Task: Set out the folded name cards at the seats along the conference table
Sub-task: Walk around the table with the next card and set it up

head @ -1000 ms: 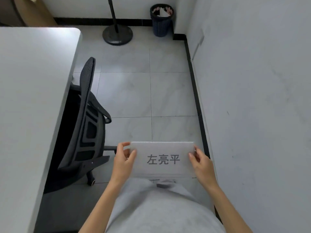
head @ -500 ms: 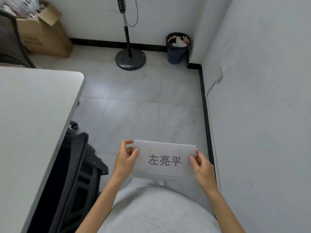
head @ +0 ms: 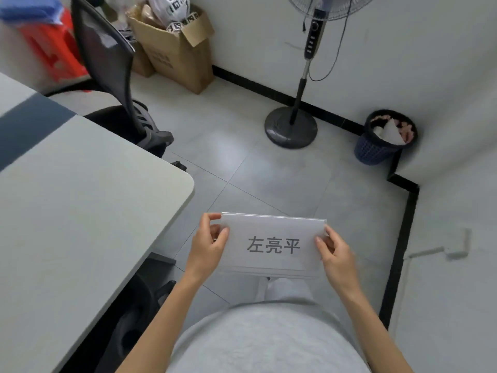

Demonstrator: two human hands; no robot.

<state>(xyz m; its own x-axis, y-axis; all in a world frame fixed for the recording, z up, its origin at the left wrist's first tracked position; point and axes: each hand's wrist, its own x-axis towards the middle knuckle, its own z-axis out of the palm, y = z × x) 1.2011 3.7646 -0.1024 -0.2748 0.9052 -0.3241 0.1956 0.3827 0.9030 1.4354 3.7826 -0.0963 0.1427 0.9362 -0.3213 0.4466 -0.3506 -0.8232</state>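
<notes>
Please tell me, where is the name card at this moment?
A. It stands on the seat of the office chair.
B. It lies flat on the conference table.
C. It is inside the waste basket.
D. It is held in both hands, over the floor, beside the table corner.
D: the left hand and the right hand each pinch one end of the name card, which hangs over the tiled floor to the right of the conference table corner.

Head camera looks steeply down, close above floor (head: 282,168)

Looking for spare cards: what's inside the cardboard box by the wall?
The cardboard box stands open, holding a white bag with black square markings and something brownish. Anything deeper is covered.
</notes>
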